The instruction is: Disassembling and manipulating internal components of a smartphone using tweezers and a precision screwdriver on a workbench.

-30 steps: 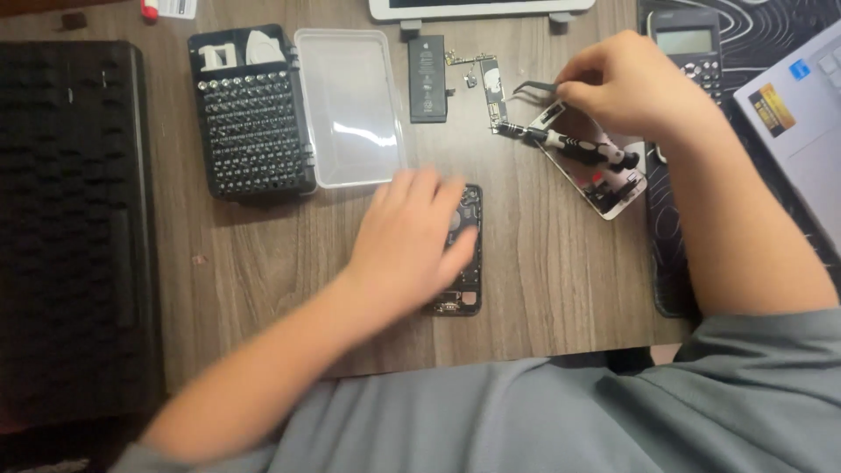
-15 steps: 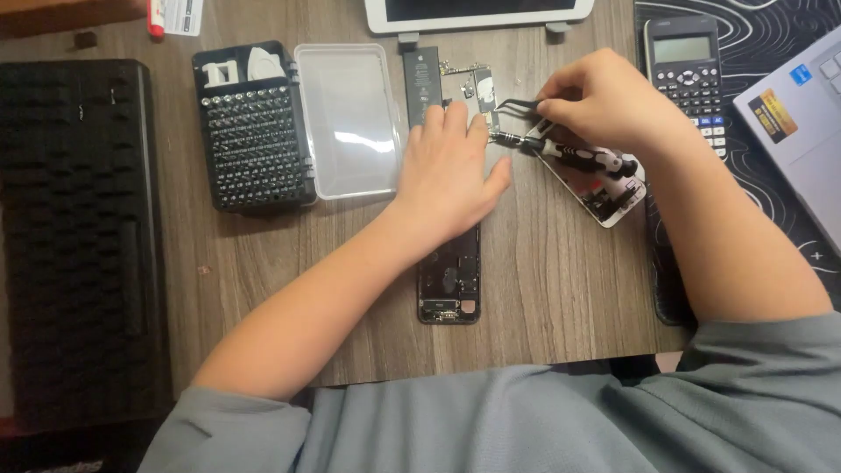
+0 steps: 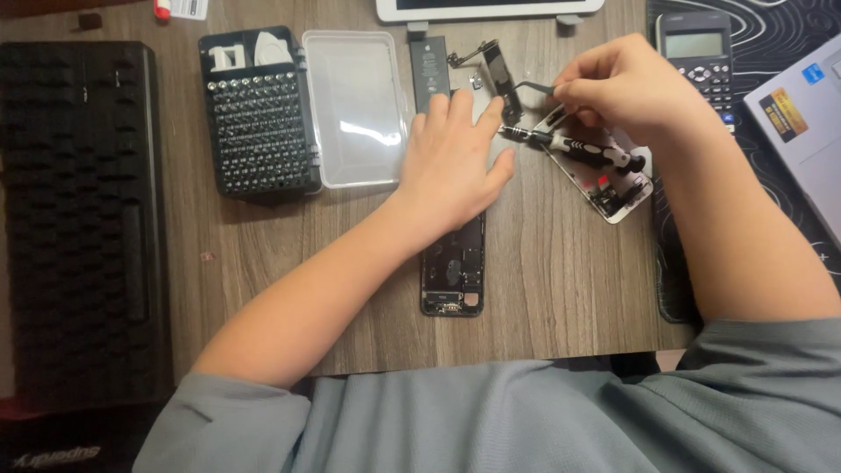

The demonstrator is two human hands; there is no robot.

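Observation:
My left hand (image 3: 455, 166) lies flat with fingers spread over the upper end of an opened black phone body (image 3: 454, 271), fingertips reaching a small dark circuit board (image 3: 504, 79). My right hand (image 3: 626, 88) pinches thin metal tweezers (image 3: 530, 88) whose tips point at that board. A black-handled screwdriver (image 3: 583, 151) lies across a white phone frame (image 3: 618, 197) under my right hand. A black phone battery (image 3: 429, 66) rests just above my left fingers.
A black case of screwdriver bits (image 3: 258, 123) with its clear lid (image 3: 355, 109) open sits at upper left. A black keyboard (image 3: 79, 219) fills the left side. A calculator (image 3: 696, 52), laptop corner (image 3: 802, 131) and white tablet (image 3: 491, 9) border the wooden table (image 3: 561, 289).
My left hand has slid up the phone body towards the circuit board, uncovering the phone's lower end. My right hand with the tweezers stays near the board.

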